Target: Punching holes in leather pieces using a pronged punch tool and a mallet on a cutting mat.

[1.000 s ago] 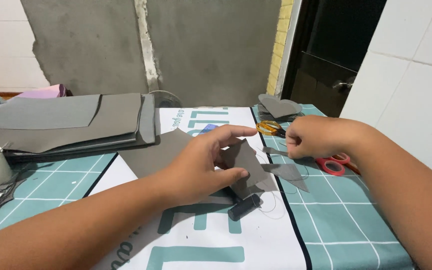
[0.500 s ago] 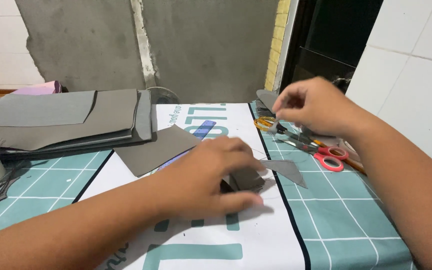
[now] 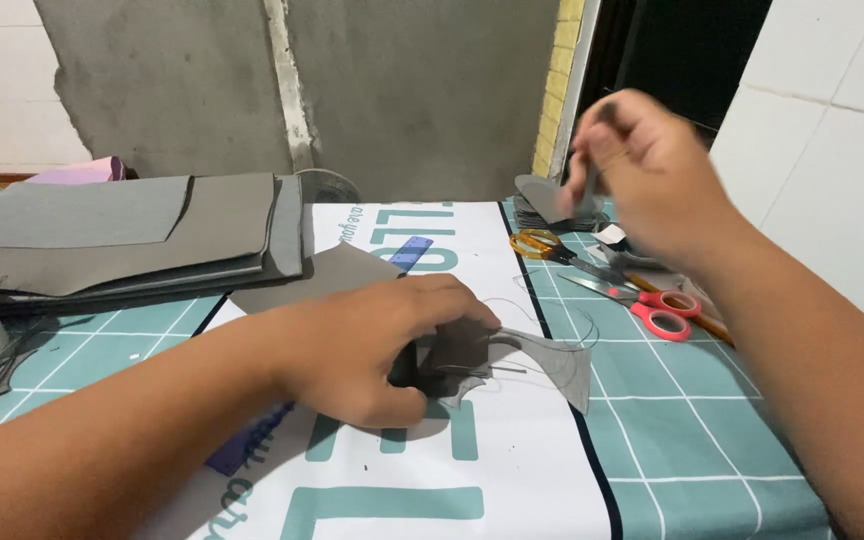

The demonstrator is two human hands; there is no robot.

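— Where is the curved grey cut piece of sheet material (image 3: 542, 358) lying?

— Under the left hand (image 3: 372, 345), whose fingers are clamping it onto the white printed banner; its tip is poking out past the fingertips.

— And the right hand (image 3: 642, 175)?

— Hanging raised and blurred, fingers pinching, on what I cannot tell. Below it are lying red-handled scissors (image 3: 642, 305), yellow-handled scissors (image 3: 542, 245).

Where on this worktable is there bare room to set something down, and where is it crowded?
Free: the green cutting mat near the front right, below the red-handled scissors, and the white banner in front of the left hand. Crowded: the grey sheet stack at the left, and the far right by the yellow-handled scissors under the raised right hand.
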